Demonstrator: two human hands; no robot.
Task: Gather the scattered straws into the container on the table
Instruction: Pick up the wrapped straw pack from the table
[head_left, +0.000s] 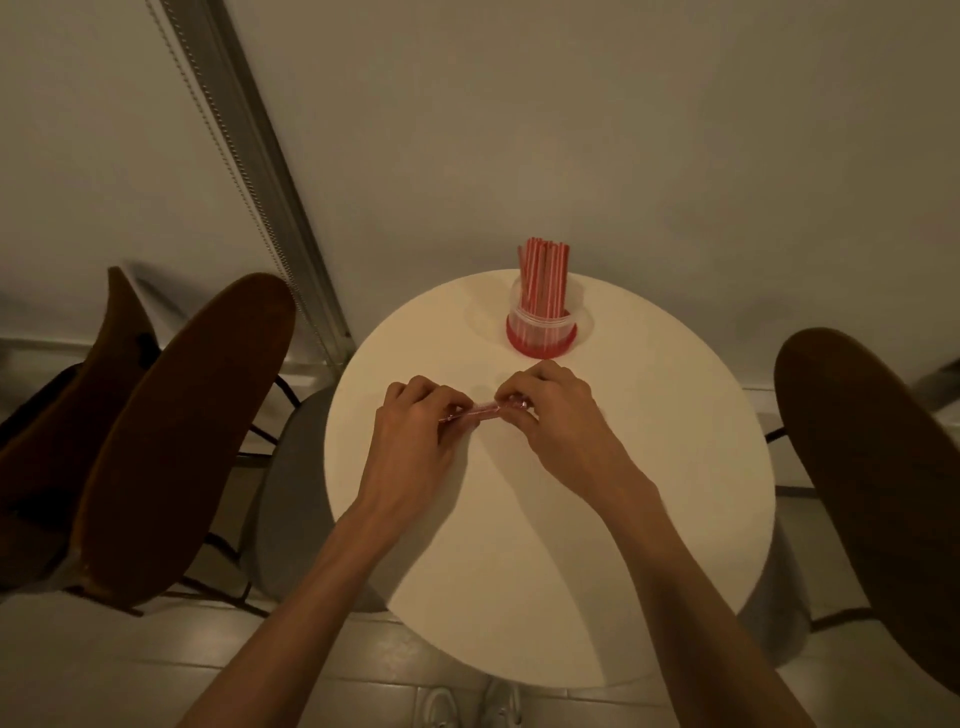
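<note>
a: where are the loose straws?

b: a small bundle of red and white straws (480, 414) sits between the two hands, near the middle of the round white bench (519, 571).

a: which way does it point?

b: its long side runs left to right, lying flat, not standing up. the right end is a little farther from the person than the left end.

a: what are the hands doing?

b: the left hand (415, 415) grips the left end. its fingers (457, 402) are curled around the straws. the right hand (556, 410) grips the right end the same way, with its fingers bent over it. only the middle bit of the bundle shows between them.

a: is the bundle touching the bench?

b: it is low over it, but i cannot tell if it touches.

a: and the container?

b: the clear round container (542, 332) with a red bottom stands at the far side of the bench, past the right hand and apart from it. more striped straws (543, 275) stand up in it, leaning a little and poking out of the top.

a: anything else?

b: a brown chair (182, 426) is on the left and another brown chair (872, 467) is on the right. white shoes (498, 701) peek out under the near edge.
</note>
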